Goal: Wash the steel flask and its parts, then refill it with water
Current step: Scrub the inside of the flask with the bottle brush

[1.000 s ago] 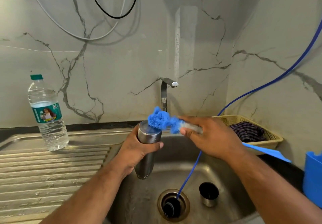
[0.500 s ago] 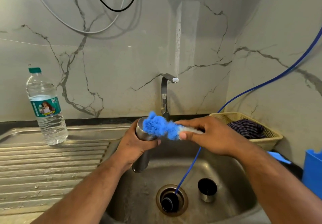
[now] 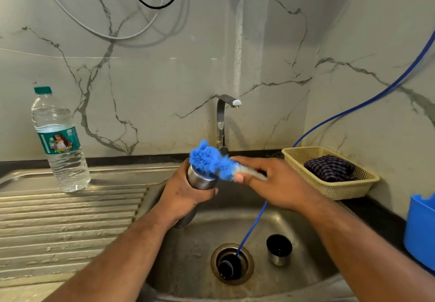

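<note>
Gripped round its upper body by the left hand, fingers and thumb wrapped tight: a slim cylindrical brushed-steel flask, open-mouthed and tilted, just below and in front of the curved steel tap, above the stainless sink basin; pinched by its pale handle in the right hand: a fluffy blue bottle brush, laid across the flask's mouth, not plainly inside it. Likely to go wrong from here: snagging the wide bristle head on the narrow rim and splaying it instead of feeding it in, through too flat an angle; losing the smooth, probably wet steel out of a one-handed grip under a hard push, and dropping it into the basin below the tap, onto the small steel cup with a dark inside or the round drain; fouling the thin blue hose strung from right of the tap, under the right wrist, into that drain; scrubbing dry, with no water visible at the spout. As for looks: matt grey metal with a faint sheen near the rim, straight-sided, no dents visible; lower part mostly hidden behind the left hand; inside not visible. Well left of the tap, on the ribbed draining surface: a clear plastic water bottle with a green cap; right of the tap: a cream plastic basket holding a dark checked cloth.
</note>
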The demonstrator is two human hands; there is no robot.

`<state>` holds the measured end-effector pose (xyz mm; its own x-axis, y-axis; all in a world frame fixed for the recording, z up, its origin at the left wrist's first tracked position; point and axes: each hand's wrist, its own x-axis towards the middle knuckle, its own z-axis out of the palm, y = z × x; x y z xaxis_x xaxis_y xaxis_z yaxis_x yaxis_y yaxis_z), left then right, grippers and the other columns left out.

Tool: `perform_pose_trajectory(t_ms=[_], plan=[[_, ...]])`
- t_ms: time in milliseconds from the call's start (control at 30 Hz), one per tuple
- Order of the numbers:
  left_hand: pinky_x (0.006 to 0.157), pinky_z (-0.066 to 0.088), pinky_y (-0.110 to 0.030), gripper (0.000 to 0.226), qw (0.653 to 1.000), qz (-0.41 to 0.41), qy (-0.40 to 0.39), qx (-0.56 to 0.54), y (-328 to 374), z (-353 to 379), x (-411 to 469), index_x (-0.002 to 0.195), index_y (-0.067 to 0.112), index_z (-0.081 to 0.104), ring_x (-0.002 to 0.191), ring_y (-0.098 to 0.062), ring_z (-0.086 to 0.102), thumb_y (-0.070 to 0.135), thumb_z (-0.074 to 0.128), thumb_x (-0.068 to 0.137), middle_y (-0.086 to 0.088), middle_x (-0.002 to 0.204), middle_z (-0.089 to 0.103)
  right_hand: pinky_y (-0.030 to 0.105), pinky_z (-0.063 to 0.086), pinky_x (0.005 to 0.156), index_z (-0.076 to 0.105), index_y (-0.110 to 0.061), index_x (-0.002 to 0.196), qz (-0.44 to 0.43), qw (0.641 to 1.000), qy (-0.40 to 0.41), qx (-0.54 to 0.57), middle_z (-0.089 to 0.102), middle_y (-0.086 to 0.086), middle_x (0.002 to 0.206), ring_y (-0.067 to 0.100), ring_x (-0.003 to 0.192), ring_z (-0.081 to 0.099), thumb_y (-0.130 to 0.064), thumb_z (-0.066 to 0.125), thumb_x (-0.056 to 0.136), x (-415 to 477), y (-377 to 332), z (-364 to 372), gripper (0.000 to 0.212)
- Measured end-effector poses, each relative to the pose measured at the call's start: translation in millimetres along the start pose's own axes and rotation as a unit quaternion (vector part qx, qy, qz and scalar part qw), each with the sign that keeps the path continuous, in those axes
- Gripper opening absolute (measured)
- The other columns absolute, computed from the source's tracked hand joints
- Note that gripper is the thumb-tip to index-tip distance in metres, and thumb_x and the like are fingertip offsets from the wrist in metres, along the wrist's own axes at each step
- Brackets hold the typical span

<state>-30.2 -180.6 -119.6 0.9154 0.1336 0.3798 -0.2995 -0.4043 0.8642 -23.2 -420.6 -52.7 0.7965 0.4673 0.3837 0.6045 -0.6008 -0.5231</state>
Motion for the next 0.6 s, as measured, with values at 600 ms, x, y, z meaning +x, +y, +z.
perform_pose_trajectory(t_ms=[600], plan=[[0.070, 0.054, -0.036, 0.080, 0.932, -0.170, 0.102, -0.303, 44, -6, 1, 0.105, 0.025, 0.068, 0.093, -0.023, 0.071, 0.089, 0.045, 0.063, -0.004, 0.095, 0.077, 0.025, 0.050, 0.097, 0.054, -0.061, 0.136, -0.076, 0.995, 0.040, 0.041, 0.069, -0.020, 0.124, -0.004, 0.113, 0.062, -0.047, 0.074, 0.090, 4, 9, 10, 0.052]])
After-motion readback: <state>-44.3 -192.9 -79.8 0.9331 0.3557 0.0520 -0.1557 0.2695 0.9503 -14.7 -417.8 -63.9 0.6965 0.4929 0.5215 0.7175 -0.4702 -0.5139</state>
